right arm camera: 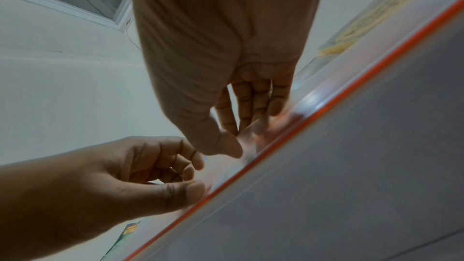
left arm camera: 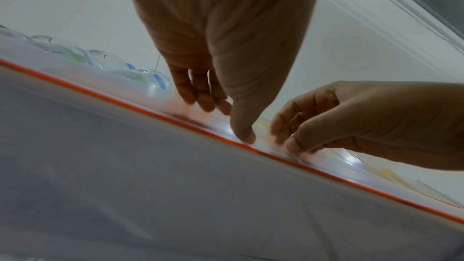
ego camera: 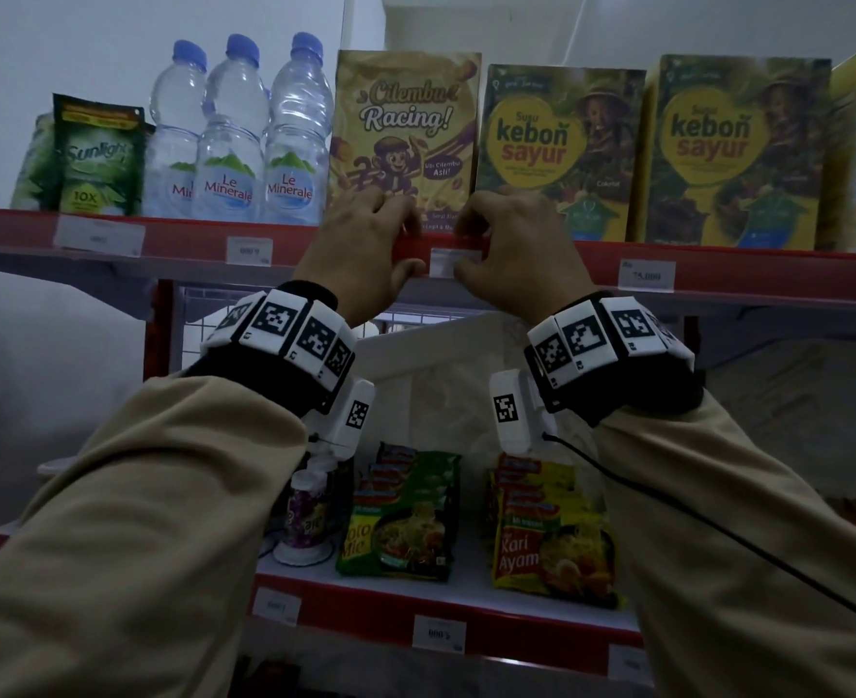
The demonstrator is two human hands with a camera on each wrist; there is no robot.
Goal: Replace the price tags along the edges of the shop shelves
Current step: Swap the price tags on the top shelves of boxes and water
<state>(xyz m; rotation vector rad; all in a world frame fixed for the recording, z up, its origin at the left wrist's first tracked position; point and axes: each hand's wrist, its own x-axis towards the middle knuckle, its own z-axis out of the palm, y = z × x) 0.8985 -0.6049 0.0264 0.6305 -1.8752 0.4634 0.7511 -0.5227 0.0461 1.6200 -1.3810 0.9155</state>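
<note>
A white price tag (ego camera: 455, 262) sits in the red edge strip (ego camera: 748, 274) of the upper shelf, below a yellow Cilembu Racing box (ego camera: 406, 128). My left hand (ego camera: 411, 246) pinches the strip at the tag's left end, fingers over the top and thumb beneath. My right hand (ego camera: 466, 249) pinches the tag's right end together with a clear cover flap (right arm camera: 251, 130). In the left wrist view the left hand (left arm camera: 233, 120) has its thumb on the strip. In the right wrist view the right hand (right arm camera: 233, 138) holds the flap between thumb and forefinger.
More white tags (ego camera: 248, 250) (ego camera: 646, 276) sit along the same strip. Water bottles (ego camera: 229, 143) and a Sunlight pouch (ego camera: 98, 158) stand to the left, kebon sayur boxes (ego camera: 557, 148) to the right. On the lower shelf lie noodle packs (ego camera: 401, 516), with a price tag (ego camera: 438, 633) on that shelf's strip.
</note>
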